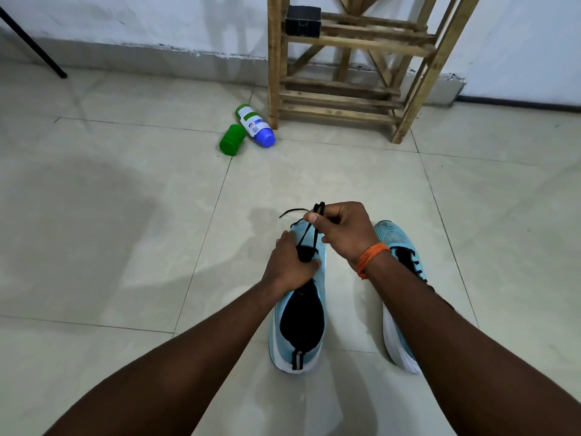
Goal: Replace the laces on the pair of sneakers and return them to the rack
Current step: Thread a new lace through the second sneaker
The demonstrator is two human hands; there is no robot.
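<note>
Two light blue sneakers with white soles stand on the tiled floor, toes pointing away from me. On the left sneaker [298, 335] my left hand [290, 262] presses down over the tongue and eyelets. My right hand [341, 229], with an orange thread band at the wrist, pinches a black lace [306, 234] and pulls it up and away from the eyelets; a loose end trails over the toe. The right sneaker [399, 247] lies partly behind my right forearm, its black laces showing.
A wooden shoe rack [342, 86] stands against the white wall ahead, with a small black box [303, 22] on its upper shelf. A green-and-blue bottle [254, 125] and a green cap [232, 140] lie on the floor left of the rack. A black pole [31, 42] leans at far left.
</note>
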